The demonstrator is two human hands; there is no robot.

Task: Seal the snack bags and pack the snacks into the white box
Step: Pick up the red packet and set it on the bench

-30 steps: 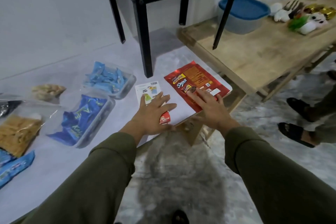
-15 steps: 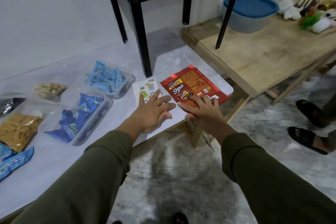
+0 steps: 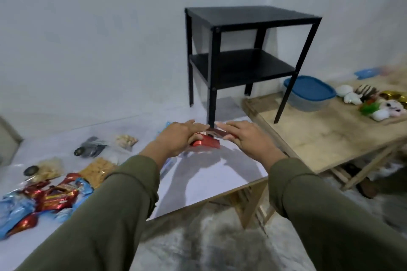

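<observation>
The flat red foil snack packet (image 3: 206, 142) that lay open and face-up a second ago under both palms now shows only as a small red wedge at about twelve o'clock from the sleeves, near the foot of the black metal side table (image 3: 246, 50). The left hand (image 3: 180, 138) covers its left end with the thumb seemingly tucked under it; whether that is a true pinch I cannot tell. The right hand (image 3: 244, 138) lies over its right end, fingers straight and spread. The head has also lifted, so the view now takes in the whole side table. My reading is that the packet is being folded or pressed for sealing. No white box is in view. At eight o'clock, loose red and blue wrapped snacks (image 3: 44, 200) wait on the white tabletop (image 3: 209, 185).
</observation>
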